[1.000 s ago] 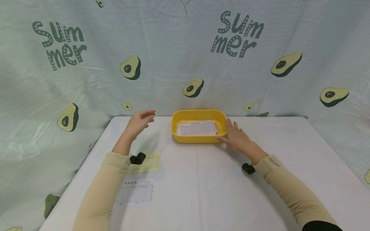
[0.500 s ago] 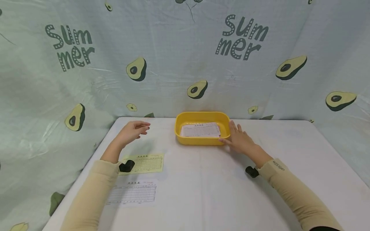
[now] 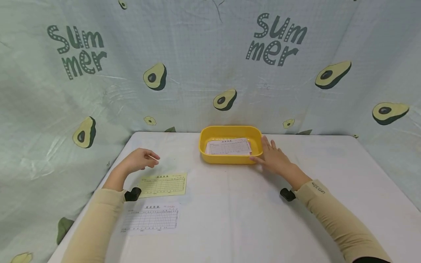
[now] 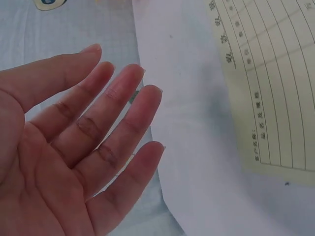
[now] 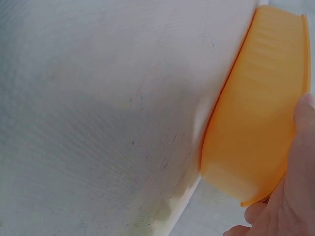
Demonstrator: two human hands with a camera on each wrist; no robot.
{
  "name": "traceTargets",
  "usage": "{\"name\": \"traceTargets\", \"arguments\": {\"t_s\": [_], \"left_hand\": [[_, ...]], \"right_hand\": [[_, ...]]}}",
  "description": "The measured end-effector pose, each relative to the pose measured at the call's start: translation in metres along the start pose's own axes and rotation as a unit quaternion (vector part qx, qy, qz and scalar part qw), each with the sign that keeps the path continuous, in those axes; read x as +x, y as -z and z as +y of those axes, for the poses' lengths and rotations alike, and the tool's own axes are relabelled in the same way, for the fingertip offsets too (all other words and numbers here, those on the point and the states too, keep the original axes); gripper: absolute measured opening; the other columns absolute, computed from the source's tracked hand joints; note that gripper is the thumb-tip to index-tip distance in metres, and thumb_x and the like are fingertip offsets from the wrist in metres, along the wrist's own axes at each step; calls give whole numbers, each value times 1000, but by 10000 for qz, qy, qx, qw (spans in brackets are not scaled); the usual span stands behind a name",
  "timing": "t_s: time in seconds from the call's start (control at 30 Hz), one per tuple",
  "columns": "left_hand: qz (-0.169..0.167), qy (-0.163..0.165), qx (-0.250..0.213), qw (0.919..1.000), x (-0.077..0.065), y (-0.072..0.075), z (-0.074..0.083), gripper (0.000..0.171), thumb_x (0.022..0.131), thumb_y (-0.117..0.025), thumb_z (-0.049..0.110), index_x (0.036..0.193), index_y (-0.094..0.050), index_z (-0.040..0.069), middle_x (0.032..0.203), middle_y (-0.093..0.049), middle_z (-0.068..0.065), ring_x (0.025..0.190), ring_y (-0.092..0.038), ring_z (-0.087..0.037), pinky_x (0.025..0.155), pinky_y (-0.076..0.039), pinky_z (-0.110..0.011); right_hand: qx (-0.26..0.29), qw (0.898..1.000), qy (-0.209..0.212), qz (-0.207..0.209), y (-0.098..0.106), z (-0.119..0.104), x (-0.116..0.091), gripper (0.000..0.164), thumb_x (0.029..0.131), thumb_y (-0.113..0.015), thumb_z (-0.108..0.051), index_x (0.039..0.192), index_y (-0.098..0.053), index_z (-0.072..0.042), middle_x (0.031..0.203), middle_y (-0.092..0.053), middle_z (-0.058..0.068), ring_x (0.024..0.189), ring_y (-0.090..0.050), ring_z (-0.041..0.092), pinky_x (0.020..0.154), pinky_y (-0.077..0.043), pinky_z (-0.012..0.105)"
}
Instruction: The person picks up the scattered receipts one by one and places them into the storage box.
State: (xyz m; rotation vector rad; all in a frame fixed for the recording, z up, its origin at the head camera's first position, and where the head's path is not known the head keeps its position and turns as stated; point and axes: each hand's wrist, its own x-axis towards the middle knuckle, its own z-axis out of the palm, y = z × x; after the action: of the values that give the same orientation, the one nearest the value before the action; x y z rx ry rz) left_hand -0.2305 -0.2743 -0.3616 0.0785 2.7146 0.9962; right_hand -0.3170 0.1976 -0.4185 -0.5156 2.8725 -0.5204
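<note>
My left hand [image 3: 139,160] hovers over the left of the table, behind and beside a yellow ruled paper form [image 3: 164,184]. In the left wrist view its fingers are loosely bent, with nothing in the palm. At the back of the table stands a yellow plastic tray [image 3: 227,159] with printed paper forms [image 3: 229,147] lying inside. My right hand [image 3: 274,159] rests against the tray's right end, fingers spread along the side and thumb at the front rim. The right wrist view shows the tray's outer wall [image 5: 251,108] beside the thumb.
Nearer than the yellow form lies a white ruled form [image 3: 152,219], close to the left sleeve. The white table [image 3: 210,204] meets a hanging cloth [image 3: 190,73] with avocado prints just behind the tray.
My left hand has moved left and toward me, from beside the tray to over the left table side, uncovering more of the yellow form. The right hand stays at the tray.
</note>
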Motion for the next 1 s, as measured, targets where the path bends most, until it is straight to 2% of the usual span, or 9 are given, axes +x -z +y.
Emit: {"name": "traceTargets", "arguments": {"t_s": [0.2, 0.37, 0.6, 0.8, 1.0], "left_hand": [[110, 201, 583, 9980, -7, 6, -14, 29, 100, -65, 14, 117, -68, -9, 103, -71, -19, 92, -68, -32, 84, -52, -52], [-45, 584, 909, 9941, -11, 7, -25, 30, 93, -73, 11, 115, -69, -8, 100, -69, -16, 86, -65, -28, 81, -52, -49], [-156, 780, 981, 9920, -6, 7, -40, 36, 82, -82, 4, 113, -67, -8, 95, -67, -15, 83, -61, -25, 77, -52, -43], [-320, 1131, 995, 9881, -6, 1, -45, 33, 80, -83, 3, 104, -62, -5, 95, -62, -16, 85, -57, -28, 77, -50, -42], [-241, 1130, 1061, 9876, -5, -2, -47, 27, 80, -83, 3, 94, -61, -3, 88, -58, -13, 83, -53, -27, 75, -47, -41]], "right_hand": [[-19, 10000, -5, -39, 1, -1, 0, 107, 103, -47, -63, 159, 12, 6, 168, 9, 26, 152, 4, 49, 120, -6, 64], [-38, 9999, -53, -81, 1, -2, 2, 106, 102, -48, -62, 160, 10, 5, 168, 9, 25, 152, 5, 49, 120, -6, 63], [-22, 10000, -59, -70, 1, -2, 0, 105, 103, -49, -61, 160, 8, 5, 168, 9, 25, 152, 4, 49, 120, -7, 64], [-26, 9999, -19, -103, 0, 0, -1, 105, 103, -49, -61, 160, 8, 6, 168, 8, 25, 152, 3, 50, 120, -8, 64], [-28, 10000, 23, -36, 1, 1, 0, 106, 102, -49, -62, 160, 8, 6, 168, 8, 25, 152, 3, 50, 120, -7, 64]]}}
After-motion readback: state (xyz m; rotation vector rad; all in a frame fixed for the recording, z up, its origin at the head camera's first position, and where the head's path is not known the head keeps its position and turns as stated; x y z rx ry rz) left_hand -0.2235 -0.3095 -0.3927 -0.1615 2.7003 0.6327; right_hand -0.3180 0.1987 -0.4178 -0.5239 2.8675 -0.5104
